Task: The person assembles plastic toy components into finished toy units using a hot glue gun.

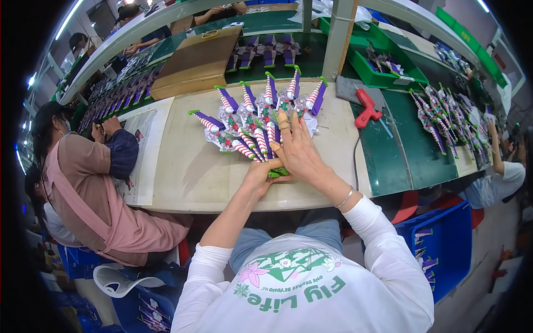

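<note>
Several plastic pieces (258,136) with red-and-white striped rods, purple strips and green tips lie fanned out in front of me. My left hand (264,173) closes around their gathered near ends, close to the table's front edge. My right hand (302,149) lies over the right side of the fan, fingers stretched out and touching the pieces. Finger covers show on some of its fingertips. The palm-side contact of my right hand is hidden.
A red glue gun (367,108) rests on a grey pad at right. Beyond stand a green tray (413,75) and a pile of similar pieces (447,119). A cardboard box (197,64) sits behind, under a metal frame post (337,44). A co-worker (91,172) sits at left.
</note>
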Demonstrator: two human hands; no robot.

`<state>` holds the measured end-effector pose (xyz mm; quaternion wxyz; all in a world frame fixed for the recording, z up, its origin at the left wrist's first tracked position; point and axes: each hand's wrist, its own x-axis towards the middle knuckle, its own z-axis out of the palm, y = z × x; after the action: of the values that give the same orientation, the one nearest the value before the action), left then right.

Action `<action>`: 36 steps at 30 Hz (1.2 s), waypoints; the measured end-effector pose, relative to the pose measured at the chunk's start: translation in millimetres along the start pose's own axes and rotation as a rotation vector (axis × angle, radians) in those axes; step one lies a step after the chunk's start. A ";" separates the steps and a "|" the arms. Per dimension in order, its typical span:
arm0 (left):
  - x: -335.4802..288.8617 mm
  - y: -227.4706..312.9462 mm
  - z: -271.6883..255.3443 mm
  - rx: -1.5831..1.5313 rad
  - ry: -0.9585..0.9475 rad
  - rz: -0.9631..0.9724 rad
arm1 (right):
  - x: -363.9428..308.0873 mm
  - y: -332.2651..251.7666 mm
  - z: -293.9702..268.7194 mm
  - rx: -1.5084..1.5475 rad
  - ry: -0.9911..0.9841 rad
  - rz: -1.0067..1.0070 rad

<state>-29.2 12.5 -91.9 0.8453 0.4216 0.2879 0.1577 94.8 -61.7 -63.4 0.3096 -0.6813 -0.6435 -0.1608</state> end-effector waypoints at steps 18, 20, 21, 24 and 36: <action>-0.7 4.2 0.1 -0.033 -0.011 -0.063 | 16.2 6.2 -24.2 0.360 -0.071 0.386; 1.3 2.9 0.5 -0.028 -0.009 -0.051 | 18.2 12.4 -19.9 0.239 -0.055 0.263; 1.4 2.4 0.6 -0.028 -0.013 -0.053 | 19.8 16.3 -15.7 0.122 -0.038 0.135; 1.5 2.1 0.3 -0.045 -0.010 -0.037 | 22.2 22.6 -1.3 0.051 -0.033 0.011; 0.7 -1.6 0.1 -0.060 0.027 -0.033 | -5.4 21.4 -8.4 0.457 0.179 0.232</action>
<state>-28.6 11.9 -93.4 0.8560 0.3891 0.3014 0.1581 116.6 -70.8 -65.0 0.5272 -0.6460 -0.5509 -0.0345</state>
